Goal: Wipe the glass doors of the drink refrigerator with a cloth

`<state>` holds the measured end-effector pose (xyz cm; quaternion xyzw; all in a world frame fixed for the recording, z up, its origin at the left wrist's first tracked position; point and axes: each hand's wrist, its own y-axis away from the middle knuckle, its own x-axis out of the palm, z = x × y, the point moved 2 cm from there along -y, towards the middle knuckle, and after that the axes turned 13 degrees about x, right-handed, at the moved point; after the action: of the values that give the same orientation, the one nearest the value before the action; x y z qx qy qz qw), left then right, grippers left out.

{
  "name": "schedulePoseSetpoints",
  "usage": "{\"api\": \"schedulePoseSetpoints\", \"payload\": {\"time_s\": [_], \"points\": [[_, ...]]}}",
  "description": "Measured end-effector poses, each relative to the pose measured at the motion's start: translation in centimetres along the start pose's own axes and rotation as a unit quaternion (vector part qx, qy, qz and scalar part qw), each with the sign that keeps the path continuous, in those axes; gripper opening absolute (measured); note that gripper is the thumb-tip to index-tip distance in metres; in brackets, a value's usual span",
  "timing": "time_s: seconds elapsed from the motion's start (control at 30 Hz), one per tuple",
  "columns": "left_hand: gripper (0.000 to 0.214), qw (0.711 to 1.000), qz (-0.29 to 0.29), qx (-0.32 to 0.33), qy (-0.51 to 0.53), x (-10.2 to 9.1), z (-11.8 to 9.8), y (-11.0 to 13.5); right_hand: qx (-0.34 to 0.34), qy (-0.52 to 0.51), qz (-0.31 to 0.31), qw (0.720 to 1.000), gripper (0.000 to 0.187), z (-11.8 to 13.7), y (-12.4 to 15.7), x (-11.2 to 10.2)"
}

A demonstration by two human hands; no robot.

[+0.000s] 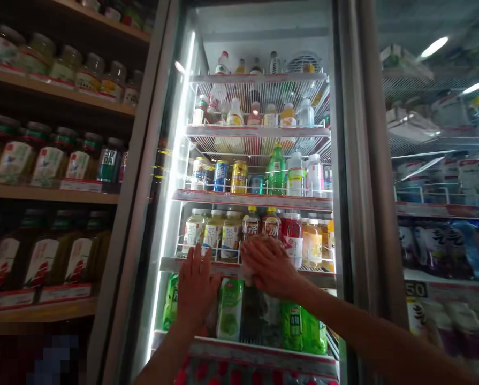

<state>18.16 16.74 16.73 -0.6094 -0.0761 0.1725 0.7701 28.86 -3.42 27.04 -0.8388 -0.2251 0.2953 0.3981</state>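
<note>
Both my arms reach into an open drinks fridge (343, 160). My left hand (196, 286) is open, its fingers stretched up and lying flat against the front rail of a wire shelf (170, 263) and the bottles below it. My right hand (269, 264) lies across the same shelf's front, fingers together and pointing left, resting against a bottle with a yellow cap (251, 223). Whether it grips that bottle is not visible. Pale tea bottles (213, 232) stand to the left, a red-labelled bottle (292, 235) to the right. Green bottles (229, 310) fill the shelf beneath.
Cans (239, 176) and a green bottle (276, 170) stand on the shelf above, more bottles higher up. Wooden shelves (50, 193) with jars and dark bottles are on the left. A second fridge behind a closed glass door (443, 214) is on the right.
</note>
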Motion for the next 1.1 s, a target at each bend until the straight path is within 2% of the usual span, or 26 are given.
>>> {"api": "schedulePoseSetpoints", "payload": {"time_s": [0.03,0.07,0.1,0.17,0.2,0.23,0.27,0.3,0.33,0.37,0.4,0.43,0.5,0.53,0.57,0.63,0.67,0.7,0.73,0.83,0.87,0.9,0.97,1.03,1.07,1.1], "points": [[0.055,1.0,-0.001,0.005,0.003,0.1,0.0,0.2,-0.021,0.003,0.012,1.0,0.055,-0.4,-0.1,-0.2],[0.055,1.0,-0.001,0.013,0.005,0.2,0.1,0.3,0.014,0.014,0.005,1.0,0.055,-1.3,-0.4,-0.5],[0.055,1.0,-0.002,0.019,0.007,0.3,0.1,0.5,0.097,0.031,-0.019,0.995,0.055,-2.5,-0.8,-0.9],[0.055,1.0,-0.004,0.027,0.008,0.3,0.3,0.7,0.288,0.06,-0.085,0.952,0.055,-4.5,-1.7,-1.7],[0.054,1.0,-0.007,0.028,0.008,0.3,0.3,0.8,0.328,0.066,-0.104,0.937,0.056,-4.9,-2.0,-1.9],[0.054,1.0,-0.008,0.026,0.01,0.3,0.4,0.8,0.309,0.064,-0.101,0.943,0.056,-4.8,-2.2,-1.9],[0.054,1.0,-0.007,0.021,0.015,0.3,0.4,0.8,0.235,0.056,-0.077,0.967,0.055,-4.2,-2.4,-1.7],[0.054,1.0,-0.004,0.017,0.023,0.3,0.4,0.8,0.129,0.045,-0.039,0.99,0.055,-3.5,-2.5,-1.4],[0.054,0.999,-0.001,0.017,0.034,0.2,0.4,0.8,0.031,0.035,-0.005,0.999,0.055,-2.8,-2.6,-1.2],[0.055,0.999,0.002,0.016,0.045,0.2,0.5,0.8,-0.023,0.029,0.013,0.999,0.056,-2.5,-2.8,-1.1],[0.055,0.999,0.005,0.012,0.053,0.1,0.6,0.9,-0.015,0.029,0.007,0.999,0.056,-2.4,-3.4,-1.1],[0.056,0.998,0.005,0.002,0.057,0.0,0.8,1.0,0.049,0.032,-0.023,0.998,0.056,-2.6,-4.2,-1.2],[0.058,0.998,-0.001,-0.031,0.052,-0.2,1.6,1.3,0.203,0.033,-0.094,0.974,0.056,-2.5,-5.8,-1.1],[0.058,0.998,-0.002,-0.055,0.044,-0.3,2.2,1.6,0.219,0.025,-0.103,0.97,0.056,-1.8,-6.5,-0.8],[0.059,0.996,0.001,-0.08,0.034,-0.5,3.0,1.9,0.184,0.012,-0.091,0.979,0.057,-0.6,-7.2,-0.2],[0.058,0.992,0.021,-0.121,0.019,-0.7,4.9,2.9,0.015,-0.02,-0.024,0.999,0.057,2.4,-8.2,1.1],[0.056,0.989,0.038,-0.141,0.014,-0.9,6.0,3.5,-0.064,-0.034,0.008,0.997,0.057,3.7,-8.9,1.6],[0.055,0.986,0.055,-0.159,0.011,-1.0,7.0,4.1,-0.102,-0.045,0.024,0.993,0.056,4.7,-9.7,1.9],[0.054,0.983,0.07,-0.171,0.011,-1.2,8.1,4.7,-0.095,-0.053,0.023,0.994,0.055,5.2,-10.9,2.1],[0.053,0.979,0.09,-0.185,0.003,-1.8,10.5,6.1,0.062,-0.074,-0.033,0.995,0.055,6.4,-14.5,2.2],[0.053,0.979,0.086,-0.183,-0.003,-2.0,11.1,6.3,0.094,-0.082,-0.045,0.991,0.056,7.3,-15.2,2.4],[0.054,0.981,0.079,-0.177,-0.009,-2.3,11.6,6.5,0.086,-0.093,-0.045,0.991,0.057,8.7,-15.5,2.8],[0.054,0.985,0.064,-0.162,-0.02,-3.1,12.4,6.7,-0.025,-0.118,-0.012,0.993,0.055,12.3,-15.5,4.0],[0.053,0.987,0.055,-0.15,-0.027,-4.1,13.2,6.8,-0.133,-0.143,0.028,0.98,0.05,15.5,-15.7,5.1],[0.053,0.987,0.054,-0.147,-0.031,-4.7,13.6,6.8,-0.148,-0.15,0.034,0.977,0.049,16.4,-16.3,5.5],[0.053,0.987,0.053,-0.147,-0.034,-5.2,14.0,6.9,-0.129,-0.151,0.029,0.98,0.049,16.9,-17.2,5.6]]}}
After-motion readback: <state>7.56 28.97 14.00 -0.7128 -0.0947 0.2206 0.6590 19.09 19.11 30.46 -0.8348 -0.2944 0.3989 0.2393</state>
